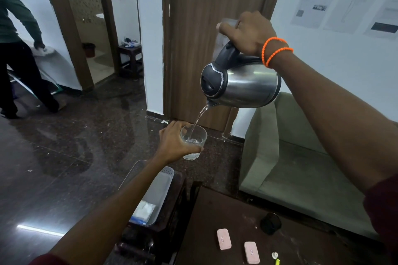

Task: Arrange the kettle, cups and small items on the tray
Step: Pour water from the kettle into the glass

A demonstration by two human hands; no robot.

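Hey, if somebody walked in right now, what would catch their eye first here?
The shiny steel kettle with a black handle, held high at centre right in the right hand, pouring a thin stream of water. Just below it, the left hand holds a clear drinking glass above the dark floor, catching the stream. Two pink rectangular cases lie on the dark brown table at bottom.

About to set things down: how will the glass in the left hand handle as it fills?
The glass is clear and thin-looking, so probably fragile and slick if splashed. Water from the kettle is adding weight. The left hand holds it in mid-air, so it may tilt.
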